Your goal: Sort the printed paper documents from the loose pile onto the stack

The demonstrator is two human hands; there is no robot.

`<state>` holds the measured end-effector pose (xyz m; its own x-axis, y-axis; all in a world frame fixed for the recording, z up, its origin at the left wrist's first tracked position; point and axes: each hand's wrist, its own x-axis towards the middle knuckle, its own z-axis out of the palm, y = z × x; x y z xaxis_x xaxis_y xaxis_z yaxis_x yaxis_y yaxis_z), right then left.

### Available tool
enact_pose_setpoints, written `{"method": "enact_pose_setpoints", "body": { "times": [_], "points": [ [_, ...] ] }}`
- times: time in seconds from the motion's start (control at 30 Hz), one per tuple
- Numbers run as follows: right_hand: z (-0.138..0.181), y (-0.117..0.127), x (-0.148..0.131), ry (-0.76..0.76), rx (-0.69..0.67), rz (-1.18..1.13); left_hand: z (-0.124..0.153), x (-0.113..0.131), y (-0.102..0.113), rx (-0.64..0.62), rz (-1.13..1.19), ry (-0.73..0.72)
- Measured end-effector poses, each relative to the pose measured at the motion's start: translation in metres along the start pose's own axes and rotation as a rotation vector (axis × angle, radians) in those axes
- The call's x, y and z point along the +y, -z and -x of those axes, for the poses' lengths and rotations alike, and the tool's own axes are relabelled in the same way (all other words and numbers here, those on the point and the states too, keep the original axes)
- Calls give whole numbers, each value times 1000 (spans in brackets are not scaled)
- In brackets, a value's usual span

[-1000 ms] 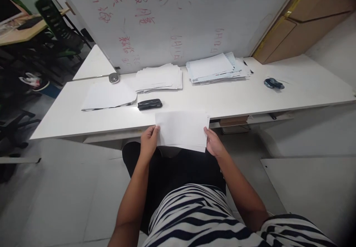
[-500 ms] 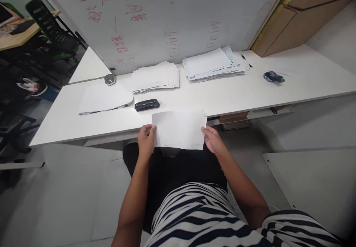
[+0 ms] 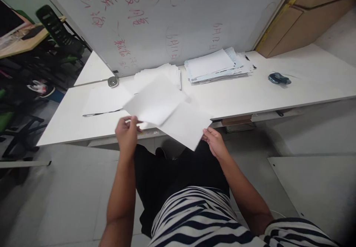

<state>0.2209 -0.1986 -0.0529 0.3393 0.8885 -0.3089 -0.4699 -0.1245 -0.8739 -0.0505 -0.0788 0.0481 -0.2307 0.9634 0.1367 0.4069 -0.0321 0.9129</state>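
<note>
My left hand [image 3: 127, 132] pinches the near corner of a blank white sheet of paper [image 3: 152, 100], which slants over the front part of the desk. Between finger and thumb, my right hand [image 3: 213, 140] grips another white sheet of paper [image 3: 187, 124] by its right corner. The two sheets meet and overlap near the middle, at opposing angles. Behind the left sheet stands a stack of white papers [image 3: 175, 72], partly covered by it. The black stapler is mostly hidden under that sheet; only a dark edge shows.
On the white desk [image 3: 236, 95] lie a flat pile of paper [image 3: 104, 100], a second paper stack [image 3: 211, 63], a small grey round object [image 3: 112, 82] and a dark blue-green object [image 3: 279, 78]. A whiteboard [image 3: 155, 24] and a cardboard box [image 3: 300, 24] rise behind.
The paper held level between both hands is now two separate sheets at different angles. My left hand has moved left with one, covering the stapler; my right hand stays nearly in place.
</note>
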Motion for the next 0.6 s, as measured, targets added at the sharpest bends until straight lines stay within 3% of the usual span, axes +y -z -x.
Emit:
{"method": "enact_pose_setpoints", "body": {
  "times": [0.07, 0.13, 0.23, 0.33, 0.47, 0.6],
  "points": [
    [1, 2, -3, 13, -15, 15, -32, 14, 2, 24, 79, -26],
    [3, 5, -8, 15, -29, 12, -57, 25, -3, -38, 126, -10],
    [5, 6, -10, -33, -41, 7, -71, 32, -20, -79, 179, 8],
    [7, 5, -3, -39, -41, 15, -60, 27, -37, -113, 186, 36],
    [11, 3, 12, 80, 6, 49, -34, 15, -47, -231, 118, 28],
    [11, 4, 16, 33, -62, 51, -12, 5, -52, -314, -49, -20]
  ]
}}
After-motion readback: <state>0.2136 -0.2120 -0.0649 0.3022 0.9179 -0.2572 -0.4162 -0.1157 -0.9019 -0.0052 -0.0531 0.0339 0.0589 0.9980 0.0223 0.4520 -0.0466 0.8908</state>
